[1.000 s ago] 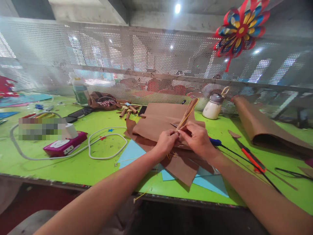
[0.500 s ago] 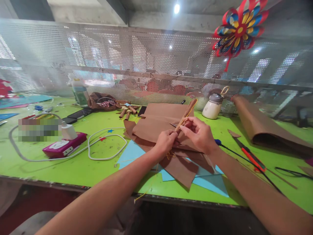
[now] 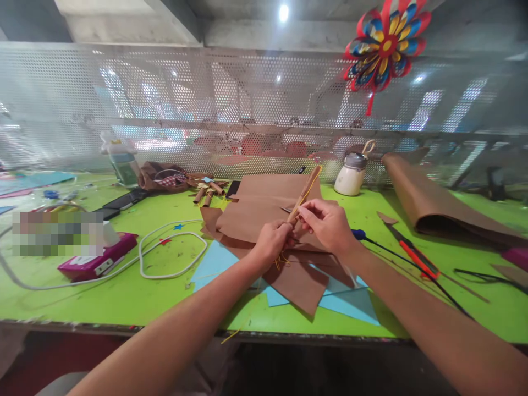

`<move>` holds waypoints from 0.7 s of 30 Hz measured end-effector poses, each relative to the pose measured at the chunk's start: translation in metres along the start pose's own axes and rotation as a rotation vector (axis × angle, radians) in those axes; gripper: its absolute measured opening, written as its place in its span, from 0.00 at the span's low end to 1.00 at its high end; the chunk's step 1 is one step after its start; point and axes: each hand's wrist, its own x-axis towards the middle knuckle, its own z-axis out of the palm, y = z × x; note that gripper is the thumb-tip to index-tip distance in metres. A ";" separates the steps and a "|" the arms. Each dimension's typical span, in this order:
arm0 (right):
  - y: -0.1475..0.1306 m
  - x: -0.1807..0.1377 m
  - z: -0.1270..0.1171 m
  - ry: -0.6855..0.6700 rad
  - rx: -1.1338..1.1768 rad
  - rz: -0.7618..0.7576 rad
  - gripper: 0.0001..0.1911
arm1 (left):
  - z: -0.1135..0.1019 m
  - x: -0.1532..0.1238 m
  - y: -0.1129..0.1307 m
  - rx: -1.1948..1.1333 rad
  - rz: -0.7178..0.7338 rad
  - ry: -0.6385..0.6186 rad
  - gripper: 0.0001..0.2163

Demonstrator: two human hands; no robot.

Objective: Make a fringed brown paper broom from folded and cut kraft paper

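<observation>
My left hand (image 3: pixel 273 241) is closed around the lower end of a narrow folded brown paper strip (image 3: pixel 306 190), which points up and away from me. Yellow string (image 3: pixel 317 177) runs along the strip's edge, and more of it dangles in loops below my left fingers. Thumb and forefinger of my right hand (image 3: pixel 328 223) are pinched together beside the strip; what they grip is hidden. Under both hands lie brown paper sheets (image 3: pixel 268 201) on top of light blue paper (image 3: pixel 350 308). A thin dark pointed tip (image 3: pixel 285 209) sticks out left of the strip.
Rolled brown paper pieces (image 3: pixel 206 192) lie at the back, left of a white bottle (image 3: pixel 350 175). An orange utility knife (image 3: pixel 418 258) and a black cable (image 3: pixel 412 264) are on the right, near a large brown paper roll (image 3: pixel 429 198). A purple power strip (image 3: pixel 99 258) sits left.
The view has turned slightly right, so everything sits a little further left. My left hand keeps hold of the strip; my right fingers have shifted only slightly beside it.
</observation>
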 end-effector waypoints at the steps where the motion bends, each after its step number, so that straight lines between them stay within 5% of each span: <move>1: 0.000 0.000 0.000 0.007 -0.007 -0.006 0.12 | 0.000 0.000 0.000 -0.002 -0.001 0.001 0.07; 21: 0.000 0.002 -0.002 0.011 -0.050 -0.045 0.10 | -0.003 0.004 -0.008 0.049 0.033 -0.034 0.10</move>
